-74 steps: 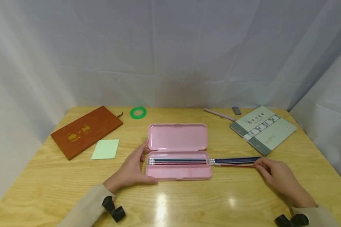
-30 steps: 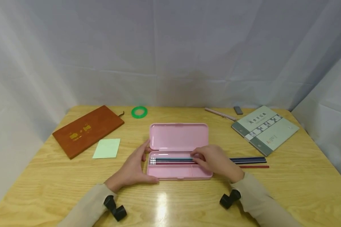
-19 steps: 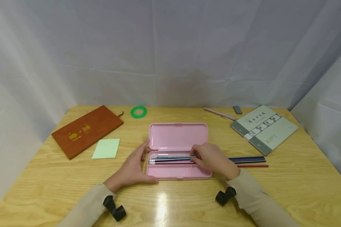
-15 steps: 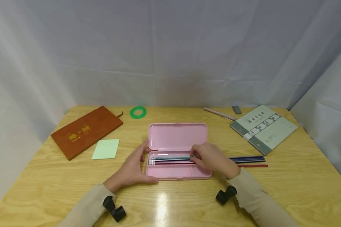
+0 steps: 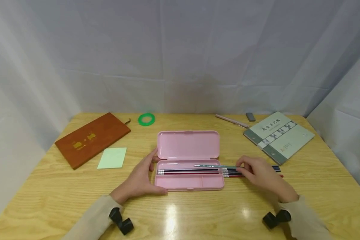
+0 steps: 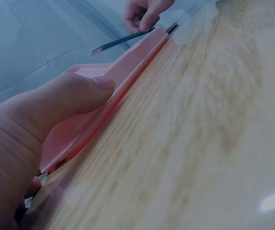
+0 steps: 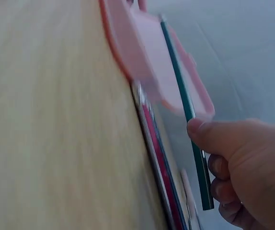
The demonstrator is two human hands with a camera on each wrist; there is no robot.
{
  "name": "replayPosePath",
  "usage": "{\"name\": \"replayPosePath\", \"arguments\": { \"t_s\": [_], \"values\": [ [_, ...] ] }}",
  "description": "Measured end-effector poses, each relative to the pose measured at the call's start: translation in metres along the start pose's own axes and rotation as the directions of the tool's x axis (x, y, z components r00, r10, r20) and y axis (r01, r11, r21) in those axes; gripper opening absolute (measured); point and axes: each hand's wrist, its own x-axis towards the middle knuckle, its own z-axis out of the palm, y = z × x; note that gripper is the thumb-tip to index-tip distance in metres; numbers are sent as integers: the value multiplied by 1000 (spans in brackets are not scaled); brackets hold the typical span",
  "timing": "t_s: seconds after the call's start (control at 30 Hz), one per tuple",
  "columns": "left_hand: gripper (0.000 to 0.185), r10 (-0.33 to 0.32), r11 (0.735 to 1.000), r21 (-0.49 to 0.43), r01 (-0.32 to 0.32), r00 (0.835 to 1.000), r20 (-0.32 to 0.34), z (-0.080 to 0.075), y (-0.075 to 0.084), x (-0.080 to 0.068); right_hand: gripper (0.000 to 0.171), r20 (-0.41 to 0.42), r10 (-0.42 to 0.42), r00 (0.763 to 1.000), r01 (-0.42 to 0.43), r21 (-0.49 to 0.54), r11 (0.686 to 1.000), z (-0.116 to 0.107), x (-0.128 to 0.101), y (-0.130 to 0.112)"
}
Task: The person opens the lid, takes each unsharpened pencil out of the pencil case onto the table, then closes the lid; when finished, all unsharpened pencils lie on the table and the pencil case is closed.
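Note:
My right hand (image 5: 259,175) pinches a green pencil (image 5: 216,166) between thumb and fingers, also seen in the right wrist view as a dark green pencil (image 7: 178,76). Its eraser end reaches over the right part of a pink pencil case (image 5: 178,182), whose lid stands open. Inside the case's long compartment lie several pencils (image 5: 189,172), dark and red. My left hand (image 5: 138,176) holds the left end of the case, thumb (image 6: 87,93) along the front wall and fingers behind. Beneath my right hand, more dark and red pencils (image 5: 228,173) lie beside the case, partly hidden.
A brown notebook (image 5: 93,140) and a pale green sticky-note pad (image 5: 112,158) lie to the left. Behind the case is a green tape roll (image 5: 146,119). Back right are a pink pen (image 5: 231,120), a grey eraser (image 5: 250,117) and a grey-green notebook (image 5: 280,136).
My right hand went from the pencils on the table to the case, took hold of the green pencil, and lifted it out toward the right. My left hand stayed on the case.

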Motion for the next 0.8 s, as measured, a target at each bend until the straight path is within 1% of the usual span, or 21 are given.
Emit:
{"name": "replayPosePath", "arguments": {
  "t_s": [0.1, 0.2, 0.3, 0.4, 0.5, 0.57, 0.7, 0.8],
  "values": [
    [133, 1, 1000, 4, -1, 1000, 1, 0, -1, 0, 16, -66, 7, 998, -7, 6, 1000, -7, -26, 13],
    [133, 4, 1000, 7, -4, 1000, 1, 0, -1, 0, 21, -103, 29, 994, -29, -1, 1000, -14, -50, 24],
    [133, 1, 1000, 7, -1, 1000, -3, 0, -1, 0, 21, -109, 68, 992, -67, 8, 998, -20, -68, 35],
    [133, 0, 1000, 6, 0, 1000, -6, 0, -2, 1, 19, -84, 93, 992, -90, 35, 995, -26, -82, 42],
    [133, 2, 1000, 5, -2, 1000, -2, 0, -3, 1, 18, -63, 88, 994, -86, 46, 995, -28, -88, 46],
    [133, 3, 1000, 2, -3, 1000, 2, 0, -3, 1, 19, -64, 75, 995, -73, 33, 997, -28, -89, 47],
    [133, 5, 1000, -13, -5, 1000, 5, -1, -2, 1, 26, -76, 73, 994, -73, 5, 997, -25, -84, 46],
    [134, 9, 1000, -12, -9, 1000, 5, -1, -2, 2, 30, -73, 100, 992, -101, -22, 995, -23, -77, 43]
  ]
}}
